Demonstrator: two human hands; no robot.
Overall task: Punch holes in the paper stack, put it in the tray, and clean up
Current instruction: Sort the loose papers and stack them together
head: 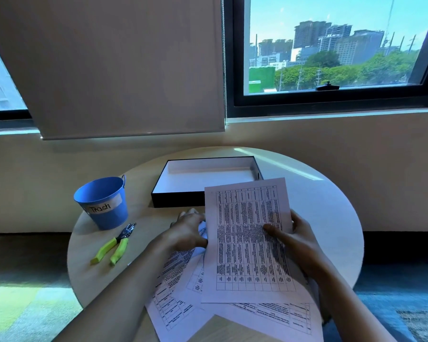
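A printed sheet with a table (247, 240) is held up over the round table, gripped at its left edge by my left hand (188, 230) and at its right edge by my right hand (292, 238), thumb on the print. Under it several more printed sheets (178, 299) lie fanned out at the table's near edge. A hole punch with yellow-green handles (114, 245) lies left of my left arm. A black tray with a white inside (178, 198) stands behind the sheet, with nothing visible in it.
A blue metal bucket labelled "Trash" (103, 202) stands at the table's left, behind the punch. The round table (331, 218) sits against a wall under windows. Carpeted floor lies on both sides.
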